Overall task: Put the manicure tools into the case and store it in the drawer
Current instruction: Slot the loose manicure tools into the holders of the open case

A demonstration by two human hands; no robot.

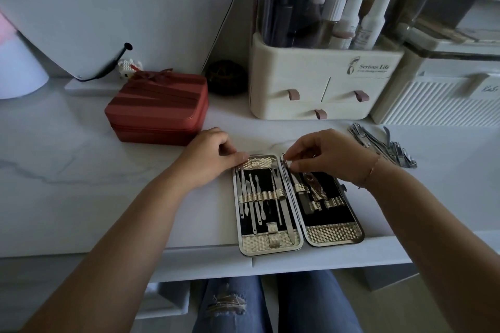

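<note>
Sat at white marbled table; open case near edge, left hand steadying, right hand grip pinching small tool.

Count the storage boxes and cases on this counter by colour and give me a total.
Red: 1, the zipped case.
Cream: 1, the drawer organiser.
White: 1, the ribbed box.
Gold and black: 1, the open manicure case, with the left hand and right hand at its top edge.
Total: 4.
</note>
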